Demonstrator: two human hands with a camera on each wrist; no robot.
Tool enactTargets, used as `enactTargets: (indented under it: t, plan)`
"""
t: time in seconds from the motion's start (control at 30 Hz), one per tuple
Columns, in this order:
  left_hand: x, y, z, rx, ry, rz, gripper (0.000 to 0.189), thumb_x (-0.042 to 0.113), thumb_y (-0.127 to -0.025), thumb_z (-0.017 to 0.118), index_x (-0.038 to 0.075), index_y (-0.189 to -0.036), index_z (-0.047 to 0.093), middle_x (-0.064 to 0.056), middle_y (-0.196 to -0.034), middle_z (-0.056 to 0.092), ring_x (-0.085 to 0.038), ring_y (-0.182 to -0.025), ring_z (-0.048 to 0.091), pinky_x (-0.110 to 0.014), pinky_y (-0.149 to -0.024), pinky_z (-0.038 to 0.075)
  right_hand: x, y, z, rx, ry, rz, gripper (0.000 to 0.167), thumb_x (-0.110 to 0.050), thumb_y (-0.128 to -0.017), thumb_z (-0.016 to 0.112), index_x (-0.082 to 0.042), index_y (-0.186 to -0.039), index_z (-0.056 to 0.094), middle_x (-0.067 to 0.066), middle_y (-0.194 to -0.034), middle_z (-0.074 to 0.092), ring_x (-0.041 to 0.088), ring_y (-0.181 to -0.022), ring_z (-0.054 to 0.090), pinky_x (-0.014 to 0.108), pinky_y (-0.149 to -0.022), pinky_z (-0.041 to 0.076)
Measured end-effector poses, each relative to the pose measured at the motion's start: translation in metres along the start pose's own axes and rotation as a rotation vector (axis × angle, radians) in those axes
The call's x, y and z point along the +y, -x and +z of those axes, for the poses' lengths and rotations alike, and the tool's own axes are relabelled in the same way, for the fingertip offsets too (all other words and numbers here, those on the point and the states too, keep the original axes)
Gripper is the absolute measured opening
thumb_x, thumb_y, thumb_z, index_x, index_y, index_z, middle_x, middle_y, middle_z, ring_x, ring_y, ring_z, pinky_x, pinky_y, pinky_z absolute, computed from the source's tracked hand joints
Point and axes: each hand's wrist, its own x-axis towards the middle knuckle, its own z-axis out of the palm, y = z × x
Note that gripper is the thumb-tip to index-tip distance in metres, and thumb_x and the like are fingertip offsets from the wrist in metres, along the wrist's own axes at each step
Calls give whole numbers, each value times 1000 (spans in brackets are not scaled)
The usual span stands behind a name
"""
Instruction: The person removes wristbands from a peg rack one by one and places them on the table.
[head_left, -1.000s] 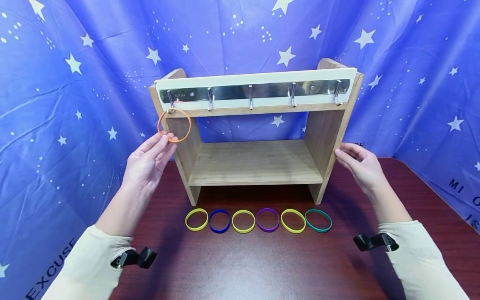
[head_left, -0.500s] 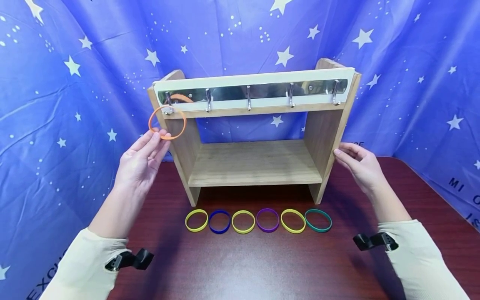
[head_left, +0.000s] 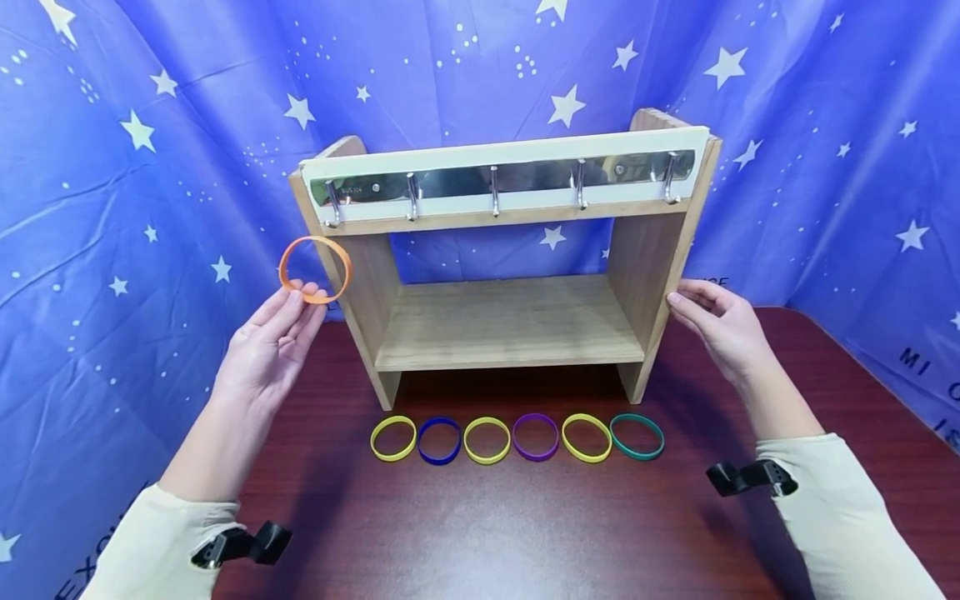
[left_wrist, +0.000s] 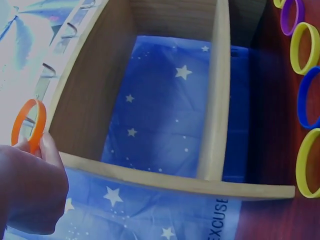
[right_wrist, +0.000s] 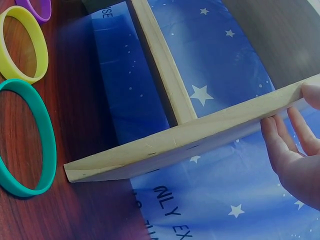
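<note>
My left hand (head_left: 262, 350) pinches the lower rim of an orange silicone wristband (head_left: 348, 268) between thumb and fingers. The band stands upright, just below and left of the leftmost hook (head_left: 332, 204). In the left wrist view the orange band (left_wrist: 42, 120) shows partly edge-on beside the hooks. My right hand (head_left: 720, 329) touches the right side panel (head_left: 682, 242) of a wooden shelf (head_left: 510, 321). Its thumb is at the panel's front edge, and its fingertips (right_wrist: 270, 125) lie against the outer face. A metal strip (head_left: 450, 185) with several hooks runs across the shelf's top front.
In front of the shelf, a row of wristbands lies on the dark red table (head_left: 480, 525): yellow (head_left: 393, 459), blue (head_left: 440, 462), yellow (head_left: 487, 462), purple (head_left: 536, 458), yellow (head_left: 588, 460) and green (head_left: 639, 457). A blue starry curtain (head_left: 465, 92) surrounds the table.
My left hand has moved left and then down with the orange wristband, away from overlapping the leftmost hook. My right hand stays at the side panel. The head view has shifted slightly.
</note>
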Motion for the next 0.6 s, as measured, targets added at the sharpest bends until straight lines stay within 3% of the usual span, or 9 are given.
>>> enactTargets:
  t: [0.13,0.6]
  plan:
    - [0,3,-8,-10,-13,-11,18,-7,-94,49,-6,-97,67,-17,-91,73,-23,-91,72,-31,-86,61,0,0,0,-3,-4,-10,24,5,-89,60,-15,-97,69,-8,-87,69,0,-82,66,10,-79,57]
    - [-1,7,-29,51,-28,-59,21,-6,-94,50,-3,-95,70,-15,-89,74,-20,-89,72,-29,-84,61,-1,0,0,-2,0,6,23,5,-90,60,-15,-97,69,-8,-88,70,-1,-84,66,10,-80,57]
